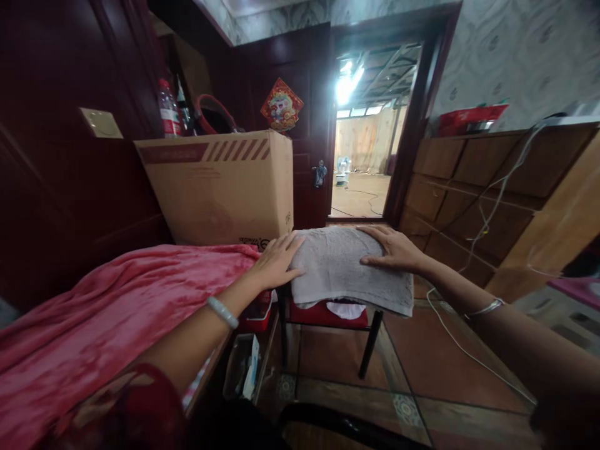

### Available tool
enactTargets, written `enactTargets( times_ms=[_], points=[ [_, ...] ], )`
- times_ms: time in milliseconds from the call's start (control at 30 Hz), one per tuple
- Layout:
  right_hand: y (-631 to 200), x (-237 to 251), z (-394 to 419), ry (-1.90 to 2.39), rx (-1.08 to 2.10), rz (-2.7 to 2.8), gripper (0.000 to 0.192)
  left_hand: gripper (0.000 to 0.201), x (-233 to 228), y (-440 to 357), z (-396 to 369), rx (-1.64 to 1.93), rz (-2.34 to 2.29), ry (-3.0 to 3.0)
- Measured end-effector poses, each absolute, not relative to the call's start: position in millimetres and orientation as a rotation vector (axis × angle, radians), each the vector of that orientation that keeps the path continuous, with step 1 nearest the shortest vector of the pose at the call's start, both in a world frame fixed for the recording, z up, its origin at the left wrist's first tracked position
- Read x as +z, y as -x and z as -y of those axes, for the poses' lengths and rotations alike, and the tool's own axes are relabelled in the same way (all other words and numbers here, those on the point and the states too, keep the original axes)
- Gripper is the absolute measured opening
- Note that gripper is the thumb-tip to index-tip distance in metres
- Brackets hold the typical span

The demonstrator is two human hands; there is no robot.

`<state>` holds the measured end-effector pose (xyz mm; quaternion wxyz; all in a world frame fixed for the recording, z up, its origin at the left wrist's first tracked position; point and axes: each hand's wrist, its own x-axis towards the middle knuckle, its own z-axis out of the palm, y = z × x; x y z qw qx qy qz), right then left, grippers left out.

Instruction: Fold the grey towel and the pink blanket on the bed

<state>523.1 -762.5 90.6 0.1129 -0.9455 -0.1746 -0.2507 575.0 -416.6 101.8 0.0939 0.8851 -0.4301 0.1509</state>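
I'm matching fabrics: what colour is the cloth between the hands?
The cloth is grey, head view.

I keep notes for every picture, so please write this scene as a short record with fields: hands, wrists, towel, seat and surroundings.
Hands: left hand on the left edge of the grey towel; right hand on its right part
Wrists: pale bangle left, silver bracelet right
Towel: spread out, above the red seat; what bears it is hidden
Seat: dark legs; something white shows under the towel
Left side: pink blanket, cardboard box beyond
Right side: wooden drawers
Ahead: open doorway
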Motion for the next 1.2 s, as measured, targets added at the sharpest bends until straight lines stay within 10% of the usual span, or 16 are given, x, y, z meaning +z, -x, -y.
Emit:
enactTargets(
  times_ms=[267,500,667,933,1200],
  points=[
    [-516,95,759,2.933,-0.658,0.39,0.093,0.059,16,-477,180,0.286,0.638,-2.632],
    [-495,89,636,2.655,-0.834,1.027,0.058,0.063,-20,-344,11,0.311,-0.161,-2.984],
    [-482,54,471,2.32,-0.49,1.59,0.034,0.064,-39,-258,2,0.044,-0.478,-3.097],
    [-477,-5,225,2.024,-0.232,1.744,0.047,0.059,-74,-218,31,0.351,-0.473,-3.107],
    [-484,-97,159,2.312,-0.29,1.683,0.055,0.063,-71,-214,43,0.329,-0.483,-3.034]
  ],
)
